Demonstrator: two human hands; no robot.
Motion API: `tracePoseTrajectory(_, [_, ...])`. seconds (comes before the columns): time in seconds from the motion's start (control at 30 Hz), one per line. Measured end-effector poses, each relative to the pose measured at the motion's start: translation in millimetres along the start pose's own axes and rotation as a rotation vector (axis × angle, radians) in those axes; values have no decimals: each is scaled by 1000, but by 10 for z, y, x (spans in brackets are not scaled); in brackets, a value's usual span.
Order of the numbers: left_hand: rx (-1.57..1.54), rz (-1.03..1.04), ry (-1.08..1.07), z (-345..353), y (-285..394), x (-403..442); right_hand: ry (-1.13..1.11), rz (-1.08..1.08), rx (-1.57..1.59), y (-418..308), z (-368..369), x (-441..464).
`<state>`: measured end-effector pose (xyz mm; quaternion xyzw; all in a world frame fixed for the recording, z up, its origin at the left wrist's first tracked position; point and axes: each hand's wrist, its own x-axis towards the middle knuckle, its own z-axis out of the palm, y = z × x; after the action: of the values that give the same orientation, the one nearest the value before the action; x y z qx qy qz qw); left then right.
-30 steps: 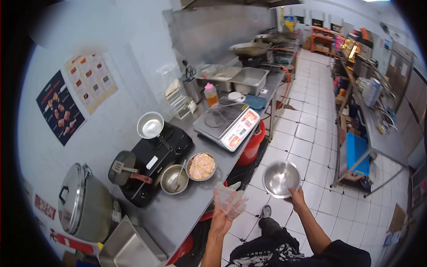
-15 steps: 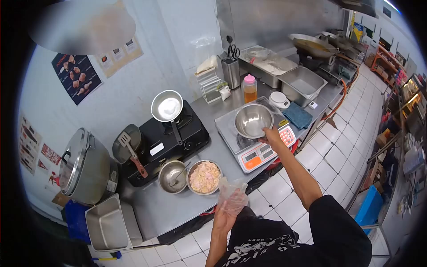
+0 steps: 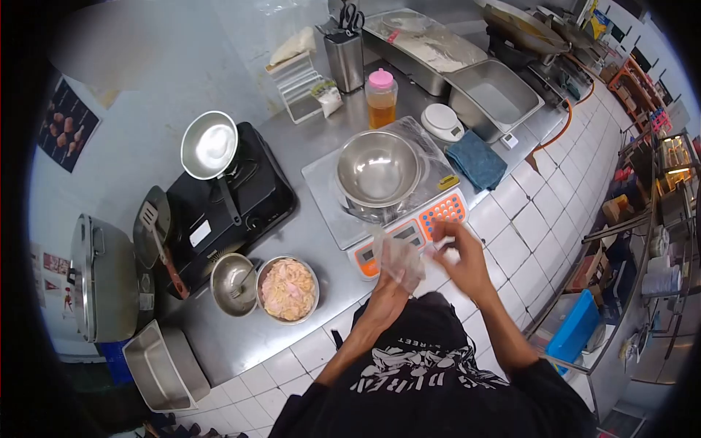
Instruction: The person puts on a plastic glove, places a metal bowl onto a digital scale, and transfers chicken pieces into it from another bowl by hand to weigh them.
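Observation:
An empty steel bowl (image 3: 378, 169) rests on the platform of the digital scale (image 3: 332, 191). In front of the scale is my left hand (image 3: 394, 281), its fingers covered by a clear plastic glove (image 3: 398, 257) and partly hidden by it. My right hand (image 3: 461, 259) is just to the right, bare, with fingers curved and apart and nothing visible between them. To the left on the counter stand a bowl of raw, pale pink meat (image 3: 288, 290) and a steel bowl with a utensil in it (image 3: 232, 283).
A black stove (image 3: 255, 182) holds a small saucepan (image 3: 209, 144) and a pan with a slotted spatula (image 3: 157, 230). Behind the scale are a pink-capped bottle (image 3: 382, 98), a small white scale (image 3: 442, 122), a blue cloth (image 3: 476, 159) and a steel tray (image 3: 496, 98).
The empty bowl went from my right hand onto the scale. My right hand let go and came back beside my left hand, which moved in front of the scale. The view has shifted too.

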<state>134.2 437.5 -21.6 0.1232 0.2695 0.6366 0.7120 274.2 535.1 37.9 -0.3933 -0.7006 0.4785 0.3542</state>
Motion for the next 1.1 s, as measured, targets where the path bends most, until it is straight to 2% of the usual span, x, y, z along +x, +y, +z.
tracePoseTrajectory(0.07, [119, -15, 48, 107, -124, 228, -103, -117, -292, -287, -75, -239])
tracePoseTrajectory(0.13, [98, -37, 28, 295, -187, 352, -42, -76, -399, -290, -79, -339])
tracePoseTrajectory(0.23, [68, -75, 67, 413, -331, 473, 91, -73, -368, 11, -168, -430])
tracePoseTrajectory(0.33, [73, -31, 64, 568, -418, 455, 111, -132, -371, 98, -290, -438])
tracePoseTrajectory(0.43, [15, -14, 129, 583, -587, 404, 50, -139, -330, 210, -388, -491])
tracePoseTrajectory(0.53, [-124, 132, 119, 512, -656, 436, -60, -287, -208, 215, -400, -602])
tracePoseTrajectory(0.57, [-91, 218, 250, 533, -683, 438, -108, -353, -199, 260, -372, -660])
tracePoseTrajectory(0.67, [-228, 337, 238, 584, -680, 327, -171, -357, -116, 254, -307, -806])
tracePoseTrajectory(0.7, [-219, 345, 312, 596, -698, 276, -204, -365, -96, 265, -288, -846])
tracePoseTrajectory(0.8, [-266, 402, 362, 479, -706, 119, -356, -434, -33, 188, -270, -931])
tracePoseTrajectory(0.83, [-171, 437, 366, 512, -669, 79, -398, -449, -23, 187, -269, -970])
tracePoseTrajectory(0.93, [-50, 464, 251, 499, -637, -47, -507, -510, 3, 185, -278, -1037])
tracePoseTrajectory(1.03, [-43, 473, 254, 468, -721, -52, -578, -557, 48, 164, -275, -1128])
tracePoseTrajectory(1.1, [-190, 411, 288, 600, -665, -100, -619, -566, 67, 178, -277, -1193])
